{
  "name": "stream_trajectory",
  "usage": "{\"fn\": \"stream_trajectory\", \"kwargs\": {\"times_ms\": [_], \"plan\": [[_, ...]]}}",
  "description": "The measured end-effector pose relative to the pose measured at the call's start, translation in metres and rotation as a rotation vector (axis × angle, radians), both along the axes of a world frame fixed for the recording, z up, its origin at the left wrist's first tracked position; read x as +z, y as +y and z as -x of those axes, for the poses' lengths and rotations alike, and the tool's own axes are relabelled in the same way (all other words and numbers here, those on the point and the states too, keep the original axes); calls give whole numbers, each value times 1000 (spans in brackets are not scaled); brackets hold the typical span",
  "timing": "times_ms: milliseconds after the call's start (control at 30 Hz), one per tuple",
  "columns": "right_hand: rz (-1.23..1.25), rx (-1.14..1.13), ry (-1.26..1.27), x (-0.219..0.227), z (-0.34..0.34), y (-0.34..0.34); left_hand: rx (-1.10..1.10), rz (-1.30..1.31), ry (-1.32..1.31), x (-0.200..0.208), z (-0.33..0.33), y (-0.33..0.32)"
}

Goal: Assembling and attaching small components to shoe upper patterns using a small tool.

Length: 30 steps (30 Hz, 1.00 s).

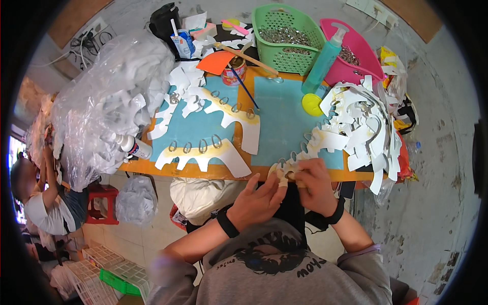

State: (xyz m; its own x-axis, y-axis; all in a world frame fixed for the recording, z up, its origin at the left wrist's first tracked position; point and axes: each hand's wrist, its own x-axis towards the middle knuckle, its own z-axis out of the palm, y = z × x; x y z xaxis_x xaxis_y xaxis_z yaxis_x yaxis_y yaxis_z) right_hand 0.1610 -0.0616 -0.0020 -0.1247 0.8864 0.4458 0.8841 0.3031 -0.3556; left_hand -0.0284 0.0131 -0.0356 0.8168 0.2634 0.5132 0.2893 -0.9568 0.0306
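Note:
My left hand [259,201] and my right hand [315,185] meet at the table's near edge, both closed on the near end of a white scalloped strip [329,141] with metal rings along it. My fingers partly hide that end, and yellowish glue-like stains mark the strip. Its far end reaches toward a heap of white cut pieces [376,117] on the right. To the left, a similar white strip with rings [223,157] lies on the blue mat [272,109]. Behind it rests another ringed strip [249,132], stained yellow along its edge.
A green basket [264,56] and a pink basket [351,75] hold metal pieces. Nearby stand a teal pump bottle [323,61], a yellow lid [311,105] and a tin [234,76]. A white bottle [133,146] lies by a large plastic bag [107,91]. Another person [51,198] sits far left.

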Motion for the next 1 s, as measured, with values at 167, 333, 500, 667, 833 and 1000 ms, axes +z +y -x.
{"fn": "stream_trajectory", "kwargs": {"times_ms": [167,333,500,667,833,1000], "plan": [[-102,-224,329,10,5,14,7,-171,61,-2,-1,-4],[-52,-193,291,1,7,25,-39,-84,41,8,-2,4],[-36,-188,265,-4,9,27,-182,89,106,18,-5,15],[-93,-252,278,-9,10,28,-202,132,122,14,-6,13],[-2,-275,237,-2,11,32,-171,82,103,10,-7,10],[119,-352,381,15,13,38,-164,80,119,11,-4,9]]}}
